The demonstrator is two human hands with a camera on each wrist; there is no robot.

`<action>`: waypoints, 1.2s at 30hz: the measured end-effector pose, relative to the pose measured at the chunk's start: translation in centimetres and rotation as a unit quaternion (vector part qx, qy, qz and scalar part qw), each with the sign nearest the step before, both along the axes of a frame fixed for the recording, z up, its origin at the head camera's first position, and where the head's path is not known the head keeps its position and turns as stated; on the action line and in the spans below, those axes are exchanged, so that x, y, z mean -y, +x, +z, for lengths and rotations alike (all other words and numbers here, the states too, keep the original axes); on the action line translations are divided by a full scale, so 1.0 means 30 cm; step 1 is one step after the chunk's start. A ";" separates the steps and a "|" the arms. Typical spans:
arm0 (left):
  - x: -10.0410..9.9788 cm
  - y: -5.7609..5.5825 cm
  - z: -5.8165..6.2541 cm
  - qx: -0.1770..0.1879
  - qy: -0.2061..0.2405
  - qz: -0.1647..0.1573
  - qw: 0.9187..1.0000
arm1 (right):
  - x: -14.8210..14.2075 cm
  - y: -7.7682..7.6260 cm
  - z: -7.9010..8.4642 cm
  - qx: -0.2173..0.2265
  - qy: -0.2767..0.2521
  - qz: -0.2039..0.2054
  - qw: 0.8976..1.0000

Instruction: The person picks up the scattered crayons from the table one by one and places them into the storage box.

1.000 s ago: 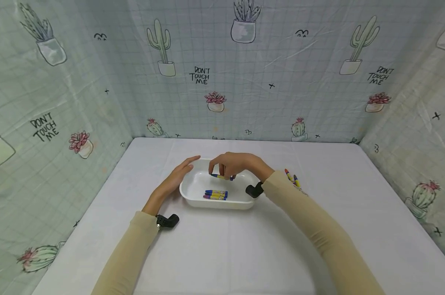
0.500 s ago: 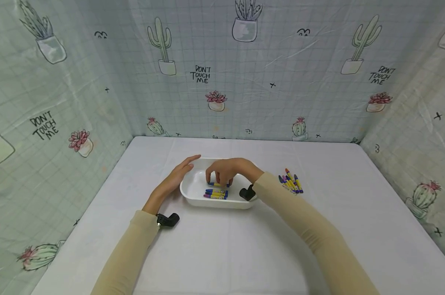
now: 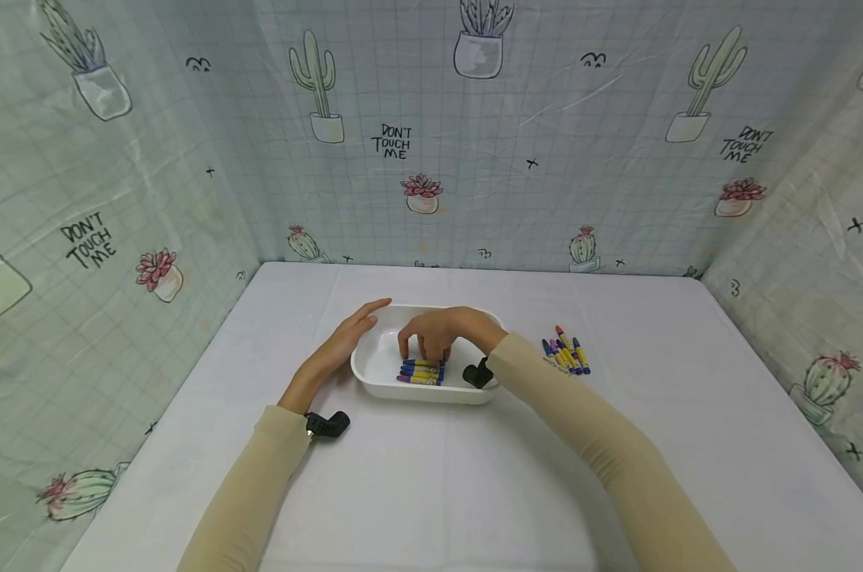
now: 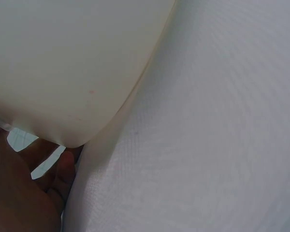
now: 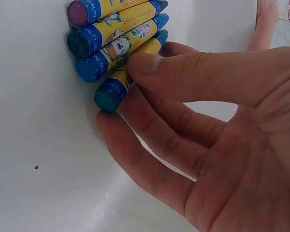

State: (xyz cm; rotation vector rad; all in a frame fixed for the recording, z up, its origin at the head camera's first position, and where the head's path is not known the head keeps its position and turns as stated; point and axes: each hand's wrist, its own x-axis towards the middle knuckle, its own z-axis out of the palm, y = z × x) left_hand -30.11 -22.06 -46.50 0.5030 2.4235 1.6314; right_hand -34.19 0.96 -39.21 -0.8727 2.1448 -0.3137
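Beige sleeves (a black device at each wrist) reach over a white cloth-covered table toward a white, rounded rectangular tray. Inside, three paper-wrapped crayons, purple, dark green and blue, lie side by side; just beyond, the right hand pinches a teal-ended crayon in yellow-and-blue paper between thumb and fingers. The left hand, fingers outstretched, rests against the tray's left end. Loose yellow-and-blue crayons cluster right of the tray, before a pale cactus-print backdrop.
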 end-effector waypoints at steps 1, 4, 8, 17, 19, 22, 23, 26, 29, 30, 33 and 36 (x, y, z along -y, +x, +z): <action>0.000 -0.001 -0.001 -0.002 0.000 -0.001 1.000 | 0.002 0.001 0.001 0.003 0.001 -0.002 1.000; 0.001 -0.004 -0.003 -0.002 -0.001 -0.001 1.000 | 0.005 0.002 0.004 0.008 0.007 -0.006 1.000; 0.002 -0.006 -0.003 0.006 0.002 -0.001 1.000 | 0.008 0.002 0.006 0.012 0.011 -0.010 1.000; 0.005 -0.008 -0.001 0.004 -0.004 0.003 1.000 | 0.007 0.001 0.006 0.017 0.012 -0.011 1.000; 0.005 -0.007 -0.001 0.000 -0.007 0.004 1.000 | 0.007 0.000 0.007 0.016 0.011 -0.011 1.000; 0.004 -0.004 0.003 -0.004 -0.009 0.002 1.000 | 0.008 0.000 0.007 0.014 0.010 -0.007 1.000; 0.004 -0.003 0.004 -0.004 -0.009 0.002 1.000 | 0.008 0.000 0.008 0.012 0.010 -0.006 1.000; 0.005 -0.001 0.005 -0.002 -0.010 0.000 1.000 | 0.009 0.002 0.010 0.012 0.012 -0.004 1.000; 0.006 0.001 0.000 -0.001 -0.011 -0.001 1.000 | 0.008 0.005 0.012 0.016 0.012 -0.008 1.000; 0.006 0.002 0.000 0.000 -0.011 -0.001 1.000 | 0.007 0.006 0.013 0.017 0.011 -0.011 1.000; 0.007 0.004 -0.003 -0.002 -0.012 0.001 1.000 | 0.000 0.008 0.017 0.021 0.010 -0.020 1.000; 0.007 0.006 -0.003 -0.002 -0.011 0.005 1.000 | -0.012 0.011 0.028 0.018 0.004 -0.027 0.999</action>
